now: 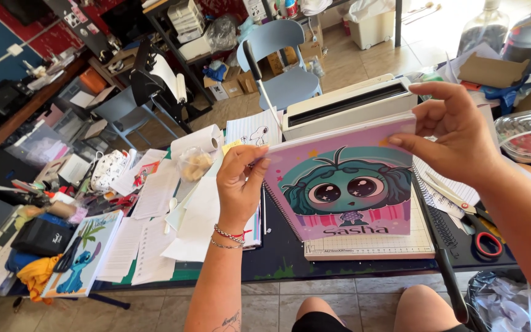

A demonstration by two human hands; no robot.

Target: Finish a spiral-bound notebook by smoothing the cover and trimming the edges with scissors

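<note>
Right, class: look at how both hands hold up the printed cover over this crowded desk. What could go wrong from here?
1. The left hand and right hand pinch the purple cartoon cover only at its side edges, so it might bend or slip.
2. Red-handled scissors lie by the right forearm and could be knocked.
3. Loose papers crowd the table edge and may slide off.

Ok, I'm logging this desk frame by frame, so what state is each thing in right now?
Left hand: fingers pinched on the cover's left edge.
Right hand: fingers pinched on its top right corner.
Pink cartoon cover: held up, tilted towards the camera.
Paper trimmer: flat on the table, partly under the cover.
Red-handled scissors: lying closed.
White machine: slot facing up.
Blue cartoon notebook: closed, lying flat.
Blue chair: unoccupied.
</note>
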